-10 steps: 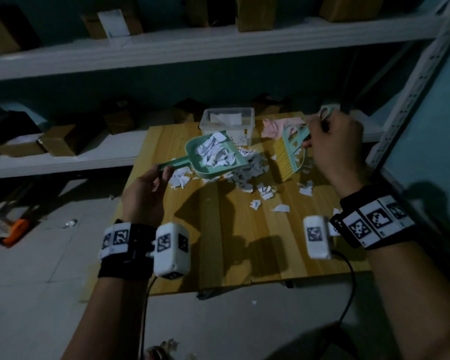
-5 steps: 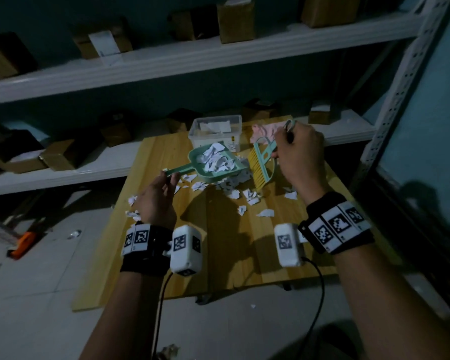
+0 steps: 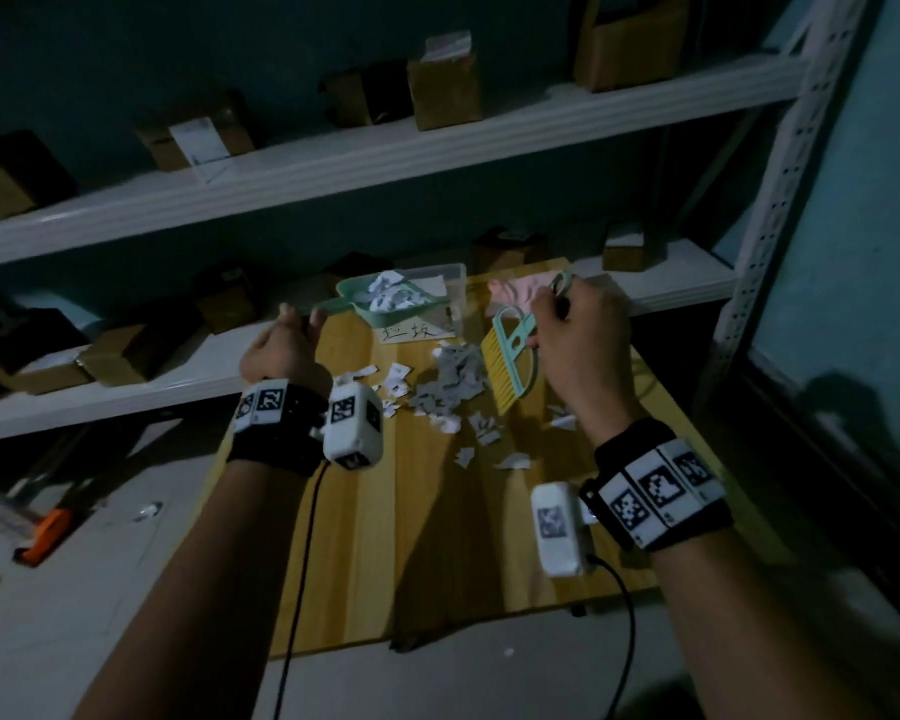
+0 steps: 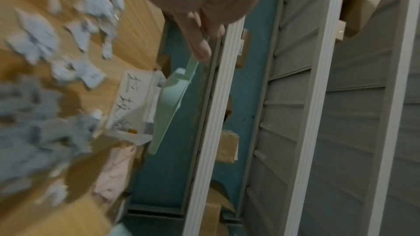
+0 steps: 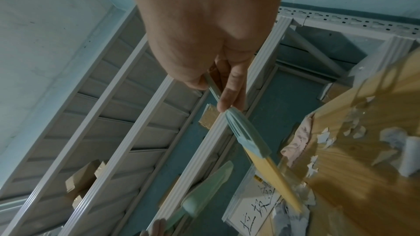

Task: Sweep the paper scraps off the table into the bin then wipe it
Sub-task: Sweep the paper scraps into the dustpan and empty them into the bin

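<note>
My left hand (image 3: pixel 302 324) grips the handle of a mint-green dustpan (image 3: pixel 385 304) loaded with white paper scraps and holds it raised over the clear plastic bin (image 3: pixel 455 304) at the table's far edge. The left wrist view shows the dustpan's underside (image 4: pixel 172 103) above the bin's handwritten label (image 4: pixel 131 103). My right hand (image 3: pixel 552 314) grips a green brush (image 3: pixel 510 366) with yellow bristles, its bristle tips by a pile of paper scraps (image 3: pixel 448 387) on the wooden table (image 3: pixel 437 537). In the right wrist view the fingers (image 5: pixel 229 92) pinch the brush handle (image 5: pixel 250 137).
A pink cloth (image 3: pixel 520 291) lies at the table's far right corner beside the bin. White shelves (image 3: pixel 385 148) with cardboard boxes run behind and left of the table. A metal rack upright (image 3: pixel 780 200) stands at right. An orange tool (image 3: pixel 48 532) lies on the floor.
My left hand has lifted the loaded dustpan off the table and carried it back over the bin. The right hand with the brush stayed near the scrap pile.
</note>
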Available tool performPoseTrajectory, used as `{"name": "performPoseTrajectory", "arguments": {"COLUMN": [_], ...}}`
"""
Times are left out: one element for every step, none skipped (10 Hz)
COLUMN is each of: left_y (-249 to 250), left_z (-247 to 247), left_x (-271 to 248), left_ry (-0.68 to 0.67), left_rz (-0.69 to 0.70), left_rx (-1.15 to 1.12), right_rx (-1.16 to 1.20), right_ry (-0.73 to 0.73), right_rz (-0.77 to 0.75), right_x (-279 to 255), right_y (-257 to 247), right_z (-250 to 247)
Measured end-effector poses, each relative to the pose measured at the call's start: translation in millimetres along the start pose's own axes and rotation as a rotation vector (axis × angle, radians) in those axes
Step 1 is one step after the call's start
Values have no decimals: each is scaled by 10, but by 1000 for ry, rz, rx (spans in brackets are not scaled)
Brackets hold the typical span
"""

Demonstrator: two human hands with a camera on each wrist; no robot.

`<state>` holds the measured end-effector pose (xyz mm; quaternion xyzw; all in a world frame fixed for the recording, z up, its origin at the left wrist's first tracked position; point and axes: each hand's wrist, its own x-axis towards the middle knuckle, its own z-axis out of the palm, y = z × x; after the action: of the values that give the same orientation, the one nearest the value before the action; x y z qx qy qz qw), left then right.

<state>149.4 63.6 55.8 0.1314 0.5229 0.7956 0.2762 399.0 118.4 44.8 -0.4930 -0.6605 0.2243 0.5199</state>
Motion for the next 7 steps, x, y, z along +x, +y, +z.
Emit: {"name": "performPoseTrajectory", "arguments": {"left_y": [41, 28, 22, -73, -129, -90, -60], "left_z": [109, 277, 351, 421, 455, 649, 775], "left_x": [40, 40, 29, 107, 184, 98, 112], "left_ry": [25, 47, 48, 74, 24, 57, 93], "left_rz": [-8, 3, -16, -45, 2, 176, 283], "left_rx": [-2, -2, 21, 36, 104, 317, 379], "right_rx": [-6, -15, -28, -45, -55, -65, -85], "right_ry": [-18, -21, -24, -41, -52, -84, -105], "right_rz": [23, 24, 31, 33, 41, 41, 17], "right_x": [-2, 30, 80, 126, 142, 142, 132], "right_y": [-10, 3, 45, 96, 102, 85, 78], "right_z": [13, 55, 99, 136, 129, 100, 80]}}
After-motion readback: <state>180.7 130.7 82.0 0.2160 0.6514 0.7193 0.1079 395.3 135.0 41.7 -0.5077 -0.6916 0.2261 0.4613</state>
